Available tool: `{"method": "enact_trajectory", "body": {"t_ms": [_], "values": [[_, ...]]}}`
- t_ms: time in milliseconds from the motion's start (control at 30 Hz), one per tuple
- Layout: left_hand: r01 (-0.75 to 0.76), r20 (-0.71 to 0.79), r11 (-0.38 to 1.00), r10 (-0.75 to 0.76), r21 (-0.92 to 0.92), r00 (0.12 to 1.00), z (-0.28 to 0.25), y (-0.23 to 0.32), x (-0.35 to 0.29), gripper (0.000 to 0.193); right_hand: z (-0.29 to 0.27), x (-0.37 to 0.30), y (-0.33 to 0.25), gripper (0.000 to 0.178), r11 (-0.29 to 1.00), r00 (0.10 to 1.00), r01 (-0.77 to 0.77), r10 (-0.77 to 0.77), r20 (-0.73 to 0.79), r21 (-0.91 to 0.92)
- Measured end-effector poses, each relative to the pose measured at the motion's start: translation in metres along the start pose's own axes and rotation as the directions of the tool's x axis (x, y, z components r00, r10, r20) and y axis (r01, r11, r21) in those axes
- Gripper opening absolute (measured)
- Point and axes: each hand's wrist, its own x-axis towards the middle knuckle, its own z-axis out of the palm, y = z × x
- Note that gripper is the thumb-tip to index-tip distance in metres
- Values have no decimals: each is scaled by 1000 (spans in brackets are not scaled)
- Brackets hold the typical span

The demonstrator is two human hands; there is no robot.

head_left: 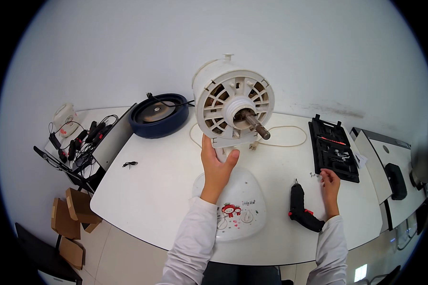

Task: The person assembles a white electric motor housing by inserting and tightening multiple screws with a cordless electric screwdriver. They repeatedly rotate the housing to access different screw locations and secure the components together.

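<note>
A white desk fan without its blades or guard stands before me. Its round motor housing (208,105) has a slotted front, and a bare metal shaft (258,127) pokes out of it. My left hand (217,166) grips the fan from below, at the neck under the housing. The white base (240,218) with a red cartoon print rests on the table. At the right, my right hand (330,183) has its fingertips pinched together beside small screws (313,175); what they hold, if anything, is too small to make out. A black-and-red power screwdriver (298,209) lies left of that hand.
An open black tool case (332,147) lies beyond my right hand. The fan's pale cord (290,128) loops behind it. A dark blue round tub (160,118) is at the back left, near a short black cable (130,164). Cardboard boxes (65,218) stand on the floor.
</note>
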Motion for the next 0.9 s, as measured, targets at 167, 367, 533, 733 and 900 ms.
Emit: {"method": "enact_trajectory", "body": {"t_ms": [167, 367, 533, 733, 900], "values": [[29, 8, 998, -29, -50, 1000, 6, 8, -2, 80, -11, 4, 4, 24, 988, 996, -84, 86, -14, 127], [-12, -66, 992, 4, -123, 998, 5, 13, -2, 90, -9, 3, 0, 26, 971, 981, -195, 196, 9, 139], [-303, -123, 942, 321, 144, 939, -13, 46, 14, 106, -3, -3, -7, 24, 977, 987, -158, 157, 18, 141], [-566, 206, 708, 533, 423, 821, -31, 95, 54, 105, -9, 2, 0, 16, 965, 987, -161, 163, 4, 207], [-648, 266, 663, 592, 376, 761, -27, 102, 74, 100, -23, -4, -74, 13, 931, 996, -57, 80, -47, 361]]}}
